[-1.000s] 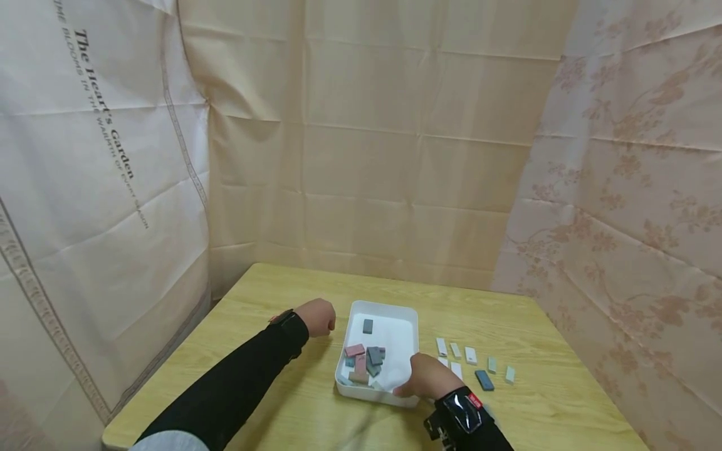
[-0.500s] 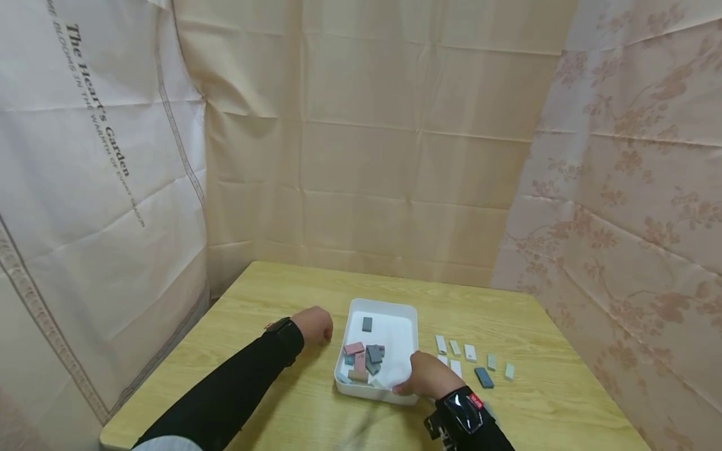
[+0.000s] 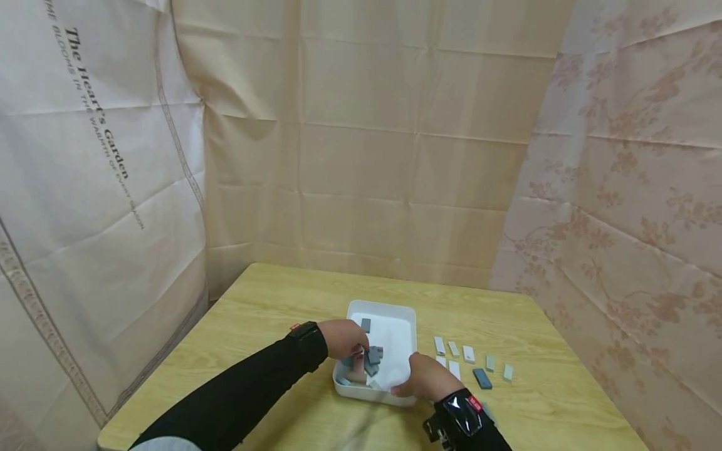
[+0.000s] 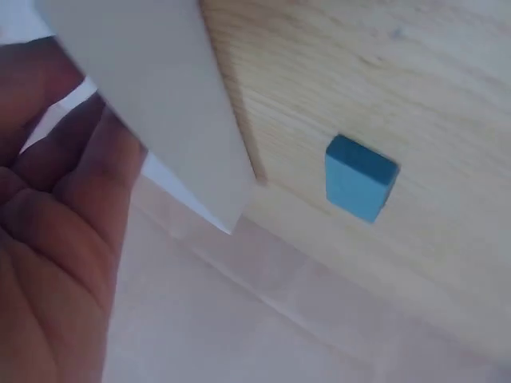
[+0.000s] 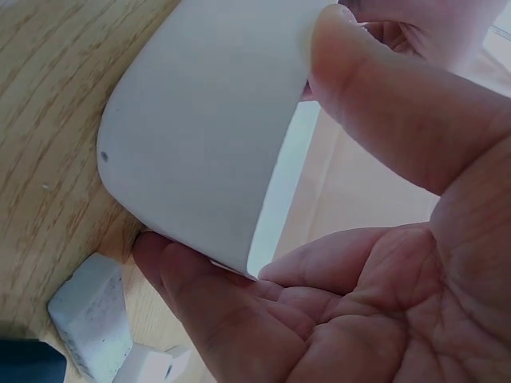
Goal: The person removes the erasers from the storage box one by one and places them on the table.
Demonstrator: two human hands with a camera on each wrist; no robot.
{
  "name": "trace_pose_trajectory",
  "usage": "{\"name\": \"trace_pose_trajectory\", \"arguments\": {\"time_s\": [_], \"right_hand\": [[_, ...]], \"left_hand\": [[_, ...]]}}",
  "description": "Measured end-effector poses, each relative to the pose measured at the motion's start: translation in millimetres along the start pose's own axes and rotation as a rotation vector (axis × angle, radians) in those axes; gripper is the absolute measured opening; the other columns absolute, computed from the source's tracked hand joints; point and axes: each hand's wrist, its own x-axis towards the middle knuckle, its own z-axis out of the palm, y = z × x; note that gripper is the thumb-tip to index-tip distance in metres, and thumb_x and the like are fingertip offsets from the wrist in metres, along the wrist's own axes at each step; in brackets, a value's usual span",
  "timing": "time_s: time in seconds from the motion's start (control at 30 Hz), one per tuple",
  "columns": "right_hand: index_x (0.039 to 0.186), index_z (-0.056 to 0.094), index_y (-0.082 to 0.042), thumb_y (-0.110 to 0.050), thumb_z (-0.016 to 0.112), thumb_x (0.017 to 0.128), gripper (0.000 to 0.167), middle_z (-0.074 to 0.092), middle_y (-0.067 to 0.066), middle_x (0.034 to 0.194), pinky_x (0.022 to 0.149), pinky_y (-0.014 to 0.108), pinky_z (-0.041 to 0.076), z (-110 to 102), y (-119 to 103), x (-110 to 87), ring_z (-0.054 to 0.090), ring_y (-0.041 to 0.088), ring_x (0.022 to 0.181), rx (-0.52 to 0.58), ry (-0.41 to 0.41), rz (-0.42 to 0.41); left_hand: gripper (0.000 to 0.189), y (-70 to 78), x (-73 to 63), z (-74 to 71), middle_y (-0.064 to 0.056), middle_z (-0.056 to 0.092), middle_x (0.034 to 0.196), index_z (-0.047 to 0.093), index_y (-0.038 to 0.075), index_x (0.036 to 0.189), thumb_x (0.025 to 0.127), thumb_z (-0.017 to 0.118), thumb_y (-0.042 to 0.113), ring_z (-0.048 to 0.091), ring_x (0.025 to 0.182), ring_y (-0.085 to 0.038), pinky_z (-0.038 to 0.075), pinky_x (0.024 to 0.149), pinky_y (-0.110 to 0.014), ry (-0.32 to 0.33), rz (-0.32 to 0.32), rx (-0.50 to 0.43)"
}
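Note:
A white tray stands on the table, with pink, grey, blue-grey and tan blocks heaped toward its near left. My right hand grips the tray's near right corner; in the right wrist view, the thumb lies at the rim and the fingers go round the outer wall. My left hand reaches over the left rim into the tray, its fingertips down at the pink blocks. In the left wrist view the tray wall hides those fingertips, so whether they pinch a block does not show.
Right of the tray lie several white blocks, pale green blocks and a dark blue block. Toward the tray's far end sits a single grey block. A teal block lies on the table in the left wrist view.
My left hand has moved right, from the table beside the tray to inside it, over the heaped blocks. The right hand keeps its grip on the corner.

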Motion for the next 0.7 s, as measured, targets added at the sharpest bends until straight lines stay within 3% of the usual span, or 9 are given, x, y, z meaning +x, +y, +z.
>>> {"name": "trace_pose_trajectory", "arguments": {"time_s": [0.17,0.33,0.43,0.6,0.7], "right_hand": [[0.118,0.069,0.000,-0.022,0.096,0.077,0.054,0.071,0.008,0.099,0.088,0.049,0.052,-1,-1,-0.2,0.060,0.025,0.086,0.011,0.009,-0.011],[0.118,0.069,0.000,-0.023,0.096,0.077,0.054,0.072,0.009,0.102,0.089,0.050,0.053,-2,1,0.9,0.061,0.024,0.087,0.013,0.023,-0.029],[0.119,0.069,0.000,-0.024,0.096,0.077,0.055,0.073,0.009,0.105,0.093,0.052,0.053,-1,2,2.1,0.061,0.024,0.089,0.013,0.026,-0.030],[0.119,0.067,0.004,-0.027,0.096,0.077,0.060,0.071,0.012,0.102,0.094,0.053,0.053,2,5,1.8,0.062,0.025,0.090,0.010,0.031,-0.005],[0.120,0.066,0.008,-0.030,0.096,0.077,0.065,0.071,0.015,0.105,0.095,0.055,0.054,4,6,0.8,0.063,0.027,0.091,-0.010,0.033,-0.006]], "left_hand": [[0.017,7.3,-0.1,-1.2,0.004,0.078,0.101,0.081,0.015,0.108,0.101,0.069,0.005,0.060,0.082,-0.003,0.056,0.085,-0.023,0.008,0.005,0.098],[0.003,10.5,2.2,2.2,0.010,0.072,0.087,0.079,0.018,0.097,0.098,0.076,0.018,0.052,0.074,-0.003,0.050,0.075,-0.019,-0.006,-0.030,0.148],[0.004,11.5,2.1,6.1,0.015,0.069,0.084,0.079,0.021,0.093,0.094,0.081,0.024,0.050,0.072,-0.002,0.047,0.073,-0.017,0.000,-0.051,0.162],[0.011,4.2,-0.8,9.4,0.015,0.059,0.074,0.075,0.019,0.085,0.095,0.079,0.014,0.045,0.067,-0.003,0.042,0.067,-0.017,0.085,-0.030,0.139],[0.024,-7.8,-4.9,-1.4,0.012,0.046,0.068,0.066,0.017,0.076,0.093,0.073,0.002,0.040,0.064,-0.004,0.036,0.064,-0.020,0.156,-0.032,0.076]]}}
